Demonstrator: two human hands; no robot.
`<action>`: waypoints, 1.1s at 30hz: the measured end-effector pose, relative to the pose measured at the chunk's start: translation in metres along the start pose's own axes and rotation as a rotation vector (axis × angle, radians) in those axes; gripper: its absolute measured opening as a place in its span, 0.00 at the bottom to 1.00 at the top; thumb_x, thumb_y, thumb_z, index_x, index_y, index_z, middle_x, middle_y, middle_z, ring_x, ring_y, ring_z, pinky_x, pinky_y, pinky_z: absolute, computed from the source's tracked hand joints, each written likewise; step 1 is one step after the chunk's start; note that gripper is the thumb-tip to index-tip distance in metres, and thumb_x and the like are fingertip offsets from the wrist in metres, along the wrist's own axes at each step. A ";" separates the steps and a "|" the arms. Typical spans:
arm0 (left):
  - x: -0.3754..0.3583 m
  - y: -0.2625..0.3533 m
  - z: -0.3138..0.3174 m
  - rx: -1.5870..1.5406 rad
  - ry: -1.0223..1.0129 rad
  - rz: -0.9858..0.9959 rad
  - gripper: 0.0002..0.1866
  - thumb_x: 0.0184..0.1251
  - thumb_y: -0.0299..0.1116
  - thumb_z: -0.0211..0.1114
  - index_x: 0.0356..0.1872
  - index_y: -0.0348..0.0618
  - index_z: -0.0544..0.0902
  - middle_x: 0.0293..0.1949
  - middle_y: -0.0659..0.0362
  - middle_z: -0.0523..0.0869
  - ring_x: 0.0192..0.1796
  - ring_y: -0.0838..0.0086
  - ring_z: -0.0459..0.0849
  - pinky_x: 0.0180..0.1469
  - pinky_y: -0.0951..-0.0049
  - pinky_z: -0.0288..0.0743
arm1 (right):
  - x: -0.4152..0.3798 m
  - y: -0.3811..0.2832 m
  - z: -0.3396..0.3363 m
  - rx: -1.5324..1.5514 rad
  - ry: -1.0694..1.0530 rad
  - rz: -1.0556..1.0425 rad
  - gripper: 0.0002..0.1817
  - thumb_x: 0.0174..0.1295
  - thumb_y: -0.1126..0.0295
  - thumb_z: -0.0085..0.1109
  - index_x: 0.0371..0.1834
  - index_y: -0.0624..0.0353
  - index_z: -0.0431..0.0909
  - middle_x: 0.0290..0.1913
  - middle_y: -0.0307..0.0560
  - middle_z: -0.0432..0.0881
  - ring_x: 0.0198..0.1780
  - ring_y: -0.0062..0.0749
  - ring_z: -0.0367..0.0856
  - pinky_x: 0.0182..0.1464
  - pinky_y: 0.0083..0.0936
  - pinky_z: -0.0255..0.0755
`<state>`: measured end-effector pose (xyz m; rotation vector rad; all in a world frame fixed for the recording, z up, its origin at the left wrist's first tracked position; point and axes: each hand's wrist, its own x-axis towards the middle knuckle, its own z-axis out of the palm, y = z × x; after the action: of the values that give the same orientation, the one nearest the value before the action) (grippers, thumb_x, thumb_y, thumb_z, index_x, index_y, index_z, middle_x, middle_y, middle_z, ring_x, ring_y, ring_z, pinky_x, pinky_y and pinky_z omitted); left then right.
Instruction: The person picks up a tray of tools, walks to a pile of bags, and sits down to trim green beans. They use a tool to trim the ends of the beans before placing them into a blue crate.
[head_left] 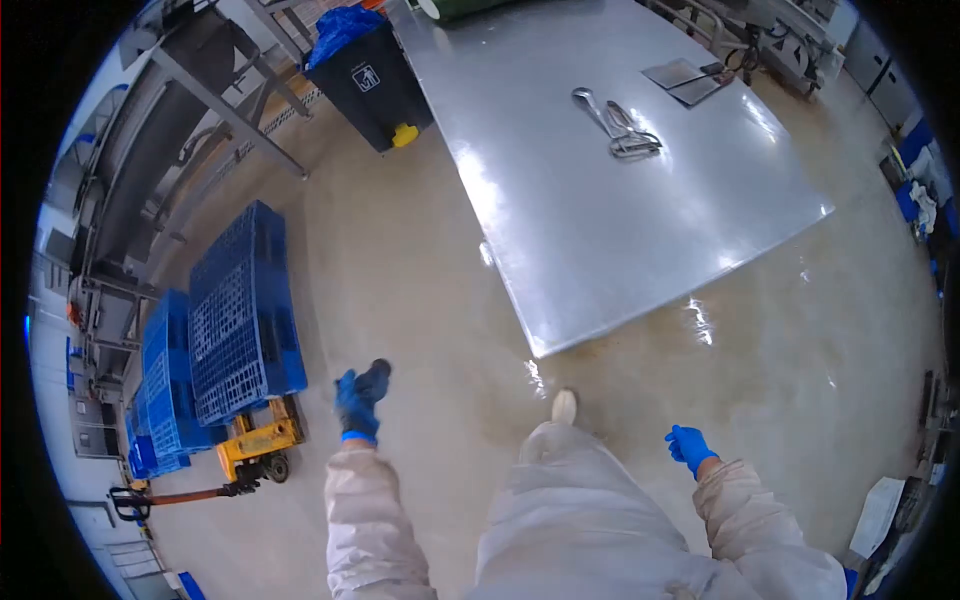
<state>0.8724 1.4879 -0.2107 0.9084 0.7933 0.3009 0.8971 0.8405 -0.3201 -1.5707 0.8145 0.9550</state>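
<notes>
My left hand [356, 408], in a blue glove, is held out over the floor to the left of my body. Its fingers are closed around a short dark object [375, 380] with a rounded end, whose kind I cannot make out. On the other side, my right hand [688, 448], also blue-gloved, hangs low with curled fingers and nothing visible in it. Ahead stands a metal table [590, 240], apart from both hands. Several metal hand tools [622, 128] lie together on it, and a wide-bladed cleaver [688, 80] rests near its right edge.
A large green vegetable [470, 8] lies at the table's far end. Beside the table is a black bin [370, 90] with a blue liner. Blue pallets [240, 310] and a yellow pallet jack [262, 445] stand left. The floor [420, 280] looks wet and shiny.
</notes>
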 end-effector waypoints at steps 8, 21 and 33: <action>0.215 -0.128 0.094 0.116 -0.028 -0.183 0.16 0.62 0.43 0.58 0.38 0.38 0.79 0.29 0.54 0.84 0.27 0.68 0.83 0.31 0.69 0.79 | 0.034 -0.100 0.088 -0.033 -0.109 -0.085 0.11 0.63 0.68 0.49 0.39 0.64 0.77 0.29 0.53 0.81 0.28 0.36 0.82 0.33 0.30 0.79; 0.322 -0.173 0.211 0.122 -0.534 -0.587 0.24 0.71 0.46 0.44 0.60 0.43 0.70 0.56 0.54 0.77 0.57 0.61 0.75 0.57 0.59 0.71 | 0.203 0.016 0.093 0.364 0.184 0.041 0.09 0.61 0.71 0.53 0.41 0.63 0.78 0.34 0.51 0.83 0.30 0.34 0.82 0.34 0.27 0.78; 0.399 -0.071 -0.102 1.033 -0.755 -0.368 0.25 0.71 0.47 0.44 0.65 0.48 0.62 0.66 0.53 0.65 0.64 0.56 0.66 0.63 0.54 0.64 | 0.318 0.067 0.221 0.916 0.278 -0.241 0.10 0.60 0.71 0.53 0.43 0.62 0.77 0.35 0.51 0.83 0.32 0.37 0.82 0.36 0.30 0.78</action>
<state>1.0654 1.7228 -0.4971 1.6528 0.3445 -0.8264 0.9438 1.0373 -0.6573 -0.9533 1.0282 0.1146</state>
